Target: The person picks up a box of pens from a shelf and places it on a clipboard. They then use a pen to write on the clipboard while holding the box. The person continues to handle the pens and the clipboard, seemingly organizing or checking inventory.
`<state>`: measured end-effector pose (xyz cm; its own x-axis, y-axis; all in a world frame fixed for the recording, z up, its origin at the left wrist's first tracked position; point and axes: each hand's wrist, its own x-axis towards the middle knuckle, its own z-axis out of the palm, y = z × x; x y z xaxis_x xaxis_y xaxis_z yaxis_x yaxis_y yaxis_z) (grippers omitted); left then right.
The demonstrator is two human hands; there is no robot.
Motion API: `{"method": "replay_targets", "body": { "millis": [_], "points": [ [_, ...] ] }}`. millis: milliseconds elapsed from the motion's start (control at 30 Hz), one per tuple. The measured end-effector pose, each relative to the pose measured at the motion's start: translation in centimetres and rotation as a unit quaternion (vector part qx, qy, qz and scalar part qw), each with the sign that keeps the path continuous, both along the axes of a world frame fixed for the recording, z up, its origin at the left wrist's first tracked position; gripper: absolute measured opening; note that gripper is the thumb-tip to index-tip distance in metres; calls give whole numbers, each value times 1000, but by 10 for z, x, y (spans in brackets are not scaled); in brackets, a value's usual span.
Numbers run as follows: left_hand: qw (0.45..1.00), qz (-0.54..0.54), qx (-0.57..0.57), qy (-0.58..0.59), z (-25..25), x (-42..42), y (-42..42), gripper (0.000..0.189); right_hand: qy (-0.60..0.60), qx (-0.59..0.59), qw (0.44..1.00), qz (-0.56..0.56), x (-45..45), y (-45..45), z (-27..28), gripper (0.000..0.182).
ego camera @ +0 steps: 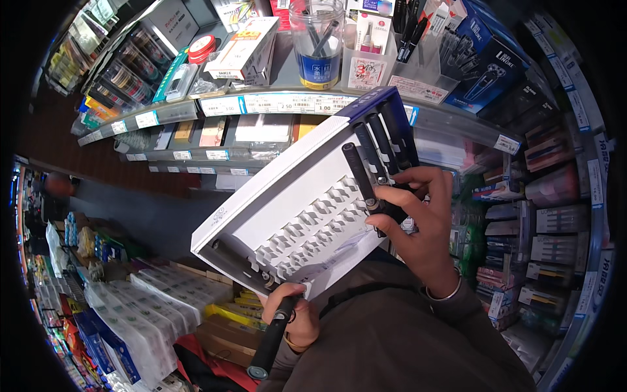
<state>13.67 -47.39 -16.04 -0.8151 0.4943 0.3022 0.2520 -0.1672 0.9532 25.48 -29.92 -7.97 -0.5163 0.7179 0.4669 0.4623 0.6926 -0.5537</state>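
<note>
A white display box [274, 206] with a dark blue end lies tilted across my hands. Inside, two rows of folded card notches [313, 215] line its bare middle. My left hand [294, 313] grips the lower left corner and also holds a slim black tube [272, 343], possibly a small flashlight, pointing down outside the box. Another black tube [235, 259] lies along the box's left end. At the right end sit several similar tubes [374, 152]. My right hand [421, 220] pinches the lower part of the nearest one [357, 169] between thumb and fingers.
Beyond the box runs a shelf edge [284, 104] with price tags. On it stand a clear plastic jar [316, 54] of pens, a pen holder [426, 78] and a blue shaver box [490, 68]. Packed stationery racks [509, 235] rise at right. Wrapped packs [132, 318] and cardboard boxes [230, 338] lie at lower left.
</note>
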Motion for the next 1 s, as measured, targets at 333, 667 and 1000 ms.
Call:
{"method": "replay_targets", "body": {
  "millis": [333,667,1000],
  "points": [
    [999,30,15,39,-10,1,-10,26,35,-7,998,-42,5,6,-3,112],
    [993,22,-34,115,-16,-4,-20,46,176,-261,946,76,5,11,-26,124],
    [997,21,-21,66,-14,-3,-25,46,184,-282,939,70,1,4,-26,126]
  ]
}}
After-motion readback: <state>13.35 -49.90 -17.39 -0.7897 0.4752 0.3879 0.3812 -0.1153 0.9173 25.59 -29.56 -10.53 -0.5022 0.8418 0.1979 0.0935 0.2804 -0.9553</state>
